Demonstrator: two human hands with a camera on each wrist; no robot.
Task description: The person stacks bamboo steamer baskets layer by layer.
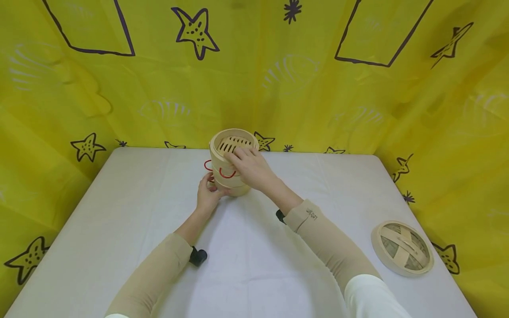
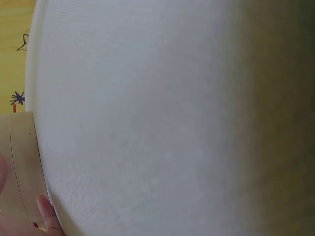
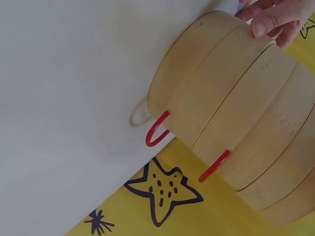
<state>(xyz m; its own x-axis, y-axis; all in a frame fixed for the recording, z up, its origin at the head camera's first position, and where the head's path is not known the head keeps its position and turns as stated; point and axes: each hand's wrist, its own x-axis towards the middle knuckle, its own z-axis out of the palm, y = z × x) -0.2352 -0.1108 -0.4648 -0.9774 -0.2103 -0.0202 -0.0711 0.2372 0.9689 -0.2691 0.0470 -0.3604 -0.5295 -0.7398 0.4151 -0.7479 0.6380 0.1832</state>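
Note:
A stack of round bamboo steamer baskets [image 1: 235, 191] stands at the back of the white table, with red loop handles [image 3: 158, 129] on its sides. The uppermost basket [image 1: 215, 152] has no lid and shows a slatted base inside. My left hand [image 1: 207, 194] grips the lower left of the stack, thumb in front; in the left wrist view part of it shows at the bottom left corner. My right hand [image 1: 254, 170] holds the near right rim of the top basket, fingers over the edge. The right wrist view shows the stack's side, with the left hand [image 3: 280, 19] beyond.
A round bamboo lid [image 1: 402, 248] with crossed strips lies near the right edge of the white table [image 1: 246, 274]. Behind the stack and along both sides hangs a yellow curtain [image 1: 234, 88] with starfish drawings, close to the table's back edge.

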